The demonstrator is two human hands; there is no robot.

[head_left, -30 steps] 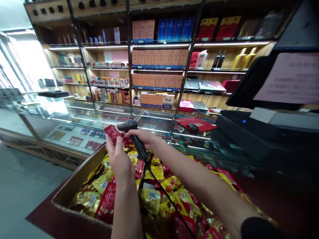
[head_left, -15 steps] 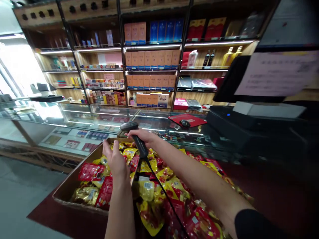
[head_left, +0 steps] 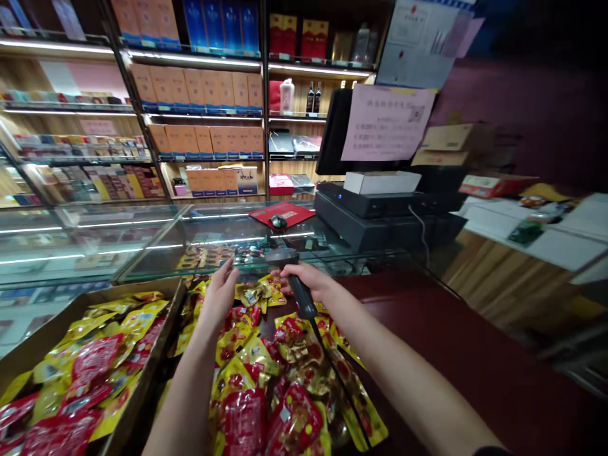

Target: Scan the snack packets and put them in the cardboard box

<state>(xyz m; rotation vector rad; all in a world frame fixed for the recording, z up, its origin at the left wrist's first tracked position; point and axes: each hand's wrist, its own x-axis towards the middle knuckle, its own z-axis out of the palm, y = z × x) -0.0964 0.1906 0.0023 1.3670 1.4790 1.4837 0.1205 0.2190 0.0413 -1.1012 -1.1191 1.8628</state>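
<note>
My right hand (head_left: pixel 308 278) is wrapped round the handle of a black barcode scanner (head_left: pixel 301 294), whose head points left and away from me. Its cord runs down over a heap of red and yellow snack packets (head_left: pixel 266 380) on the dark red tabletop. My left hand (head_left: pixel 222 288) hovers above the heap's far left part, fingers stretched out and holding nothing. To the left of that arm is an open cardboard box (head_left: pixel 175 304), filled with more shiny packets (head_left: pixel 99 358).
A glass display counter (head_left: pixel 156 253) runs behind the heap, with a mouse (head_left: pixel 278 221) on a red pad (head_left: pixel 301 214). At right stand a black cash register (head_left: pixel 384 218) and a monitor with a pink paper sign (head_left: pixel 387 123). Shelves of boxed goods (head_left: pixel 204 92) line the back.
My view has swung right, so the cardboard box now lies further left. My left hand has gone from over the box to over the loose heap; the scanner stays in my right hand.
</note>
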